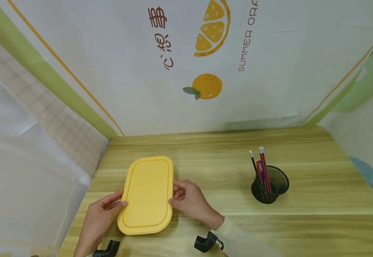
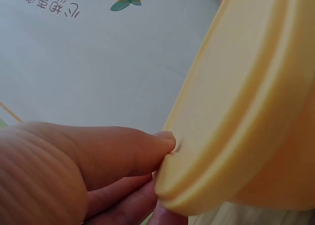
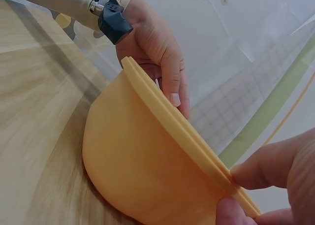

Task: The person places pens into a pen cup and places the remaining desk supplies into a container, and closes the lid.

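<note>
A yellow food container with rounded corners stands on the table, its flat yellow lid on top. On the long left side, my left hand pinches the lid's rim, thumb above and fingers below. From the opposite side, my right hand grips the rim between thumb and fingers. Close up in the left wrist view, the left thumb presses on the grooved lid edge. The right wrist view shows the lid rim sitting over the container's body, with the right fingertips just under it.
A black mesh pen holder with several pencils and pens stands to the right on the wooden table. A white cloth printed with oranges hangs behind the table's back edge. Fabric also hangs at both sides.
</note>
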Motion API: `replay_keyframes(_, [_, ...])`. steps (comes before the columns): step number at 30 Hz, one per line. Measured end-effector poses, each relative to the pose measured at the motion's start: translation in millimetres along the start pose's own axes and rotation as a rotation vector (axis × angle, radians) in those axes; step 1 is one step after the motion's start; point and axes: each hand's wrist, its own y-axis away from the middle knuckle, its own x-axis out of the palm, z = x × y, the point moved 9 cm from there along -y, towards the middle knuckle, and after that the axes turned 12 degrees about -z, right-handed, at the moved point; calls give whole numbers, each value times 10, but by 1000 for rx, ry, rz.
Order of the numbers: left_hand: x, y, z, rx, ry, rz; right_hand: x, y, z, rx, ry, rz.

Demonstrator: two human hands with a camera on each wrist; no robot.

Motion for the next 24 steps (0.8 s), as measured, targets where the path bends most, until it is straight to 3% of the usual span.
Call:
replay_keyframes(6, [12,-5,-7,23,-8,13,-3,-9,3,-9,24,29])
replay_keyframes(10, [2,50,-82,103,-129,-9,-36,3,5,-31,126,71])
replay_keyframes(14, [4,187,-301,275,-337,-57,-120,57,85,-112,281,102])
replay_keyframes(16, [42,290,-454,377,-399,-76,-195,108,163,-173,357,103])
replay_keyframes(20, [138,512,-736,542,-448,-132,-403,255,331,-276,464,69])
replay_keyframes(24, [279,727,-954,669,-469,-176,-725,456,512,-420,593,-32])
